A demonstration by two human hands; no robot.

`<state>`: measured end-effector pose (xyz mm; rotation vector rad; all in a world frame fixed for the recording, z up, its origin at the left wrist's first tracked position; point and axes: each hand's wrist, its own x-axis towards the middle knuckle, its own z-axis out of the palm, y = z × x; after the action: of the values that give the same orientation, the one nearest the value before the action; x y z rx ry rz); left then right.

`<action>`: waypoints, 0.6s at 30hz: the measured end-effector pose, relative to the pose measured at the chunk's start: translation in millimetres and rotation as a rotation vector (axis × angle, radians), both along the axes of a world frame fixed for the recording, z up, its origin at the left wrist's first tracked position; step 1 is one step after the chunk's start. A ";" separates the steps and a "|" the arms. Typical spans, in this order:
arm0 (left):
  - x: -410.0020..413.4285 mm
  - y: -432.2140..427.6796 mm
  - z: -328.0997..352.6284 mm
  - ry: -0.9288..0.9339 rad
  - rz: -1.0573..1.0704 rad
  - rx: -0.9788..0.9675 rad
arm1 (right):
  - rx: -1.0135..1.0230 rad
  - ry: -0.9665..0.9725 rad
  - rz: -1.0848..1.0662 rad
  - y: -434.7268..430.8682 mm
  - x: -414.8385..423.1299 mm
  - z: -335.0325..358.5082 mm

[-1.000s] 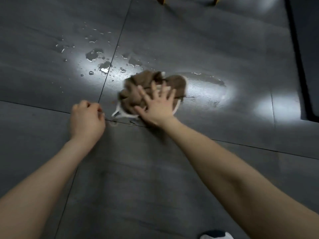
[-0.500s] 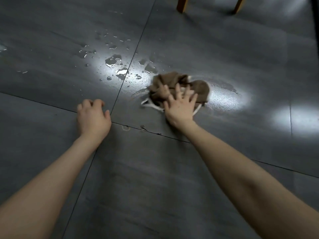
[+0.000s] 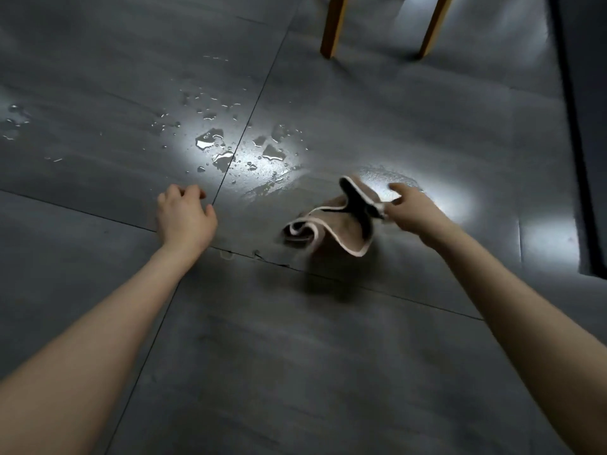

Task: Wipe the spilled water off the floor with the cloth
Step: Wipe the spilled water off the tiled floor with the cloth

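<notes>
On floor [image 3: 295,356]: 1 cloth [image 3: 331,231], pinched by right hand [image 3: 409,208]; 2 wooden legs [image 3: 331,27].

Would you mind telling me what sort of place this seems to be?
Probably an indoor room in a home or office, though little shows. The floor is large dark grey tiles with thin joints, two wooden furniture legs stand at the far edge, and spilled water glints under an overhead light.

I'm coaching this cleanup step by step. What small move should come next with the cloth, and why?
Probably carry the cloth, pinched by the right hand, left and set it on the puddles by the tile seam: those puddles are unwiped, and the cloth hangs crumpled beside them.
</notes>
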<state>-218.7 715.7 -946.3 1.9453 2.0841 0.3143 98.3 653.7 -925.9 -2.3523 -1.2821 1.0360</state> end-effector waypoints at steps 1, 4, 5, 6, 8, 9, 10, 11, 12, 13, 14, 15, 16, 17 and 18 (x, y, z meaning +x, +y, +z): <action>1.6 1.3 0.2 0.000 -0.001 0.008 | -0.013 -0.246 0.008 1.2 6.9 -3.9; 6.0 5.3 -4.2 0.016 -0.017 0.042 | 0.235 -0.658 0.142 -1.9 -6.9 -19.1; 7.3 6.2 -6.8 0.016 -0.021 0.053 | 0.256 -0.658 0.223 -2.8 -20.1 -26.6; 8.5 7.0 -9.7 0.015 -0.022 0.065 | 0.232 -0.636 0.306 -2.7 -32.8 -39.3; 11.0 8.6 -16.1 0.014 -0.016 0.086 | 0.135 -0.580 0.400 -1.7 -57.6 -66.2; 12.8 9.1 -19.8 0.008 -0.013 0.092 | 0.097 -0.546 0.398 0.4 -70.0 -79.0; 15.1 10.0 -23.4 -0.002 -0.013 0.098 | 0.086 -0.510 0.388 4.9 -81.3 -90.0; 17.4 11.1 -27.0 -0.011 -0.013 0.104 | 0.099 -0.496 0.393 11.0 -91.6 -96.9; 19.6 12.9 -30.2 -0.016 -0.010 0.107 | 0.132 -0.495 0.431 17.9 -97.2 -102.2; 21.3 14.3 -32.9 -0.016 -0.008 0.103 | 0.184 -0.500 0.491 22.9 -96.4 -105.5; 23.0 15.2 -34.6 -0.015 -0.008 0.094 | 0.242 -0.514 0.552 26.3 -85.9 -109.2; 24.4 16.2 -35.5 -0.013 -0.011 0.085 | 0.277 -0.543 0.582 29.8 -66.2 -112.6; 24.9 17.4 -35.4 -0.010 -0.018 0.079 | 0.282 -0.573 0.549 34.2 -38.9 -114.2; 24.4 18.3 -34.6 -0.009 -0.027 0.079 | 0.250 -0.595 0.463 40.3 -8.3 -113.5; 23.0 19.1 -33.8 -0.008 -0.035 0.084 | 0.180 -0.607 0.356 48.3 20.8 -112.2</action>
<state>-195.7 734.8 -980.1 2.0215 2.0609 0.4080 119.1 702.0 -1038.0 -2.4320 -1.9625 0.2439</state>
